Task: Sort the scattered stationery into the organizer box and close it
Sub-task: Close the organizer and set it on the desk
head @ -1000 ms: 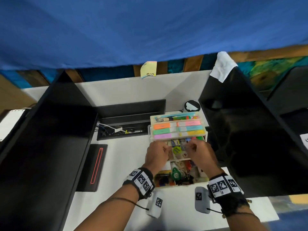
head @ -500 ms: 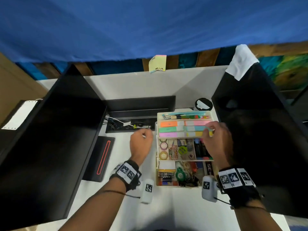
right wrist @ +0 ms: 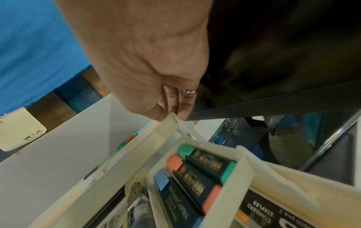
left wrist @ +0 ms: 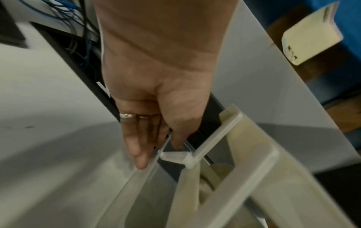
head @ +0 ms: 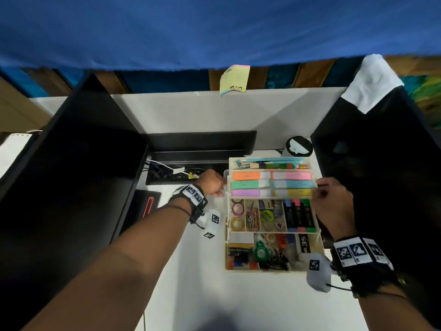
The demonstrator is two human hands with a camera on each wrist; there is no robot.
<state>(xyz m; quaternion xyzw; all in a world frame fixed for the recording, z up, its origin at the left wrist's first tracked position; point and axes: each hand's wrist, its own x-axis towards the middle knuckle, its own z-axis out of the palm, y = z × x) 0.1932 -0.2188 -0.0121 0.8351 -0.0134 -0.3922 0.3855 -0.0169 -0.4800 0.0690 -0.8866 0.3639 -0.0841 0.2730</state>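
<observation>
On the bench (head: 202,283), both hands, left hand (head: 211,182) and right hand (head: 334,201), are pinching the organizer box (head: 272,267)'s top tray (head: 272,185) ends; closing is underway, likely needing trays slid together evenly.

Reads "STANDARD STAPLES" on staples box (right wrist: 273,214), "FABER-CASTELL" on blue highlighter (right wrist: 175,199), "35" on black packet (head: 303,243).
</observation>
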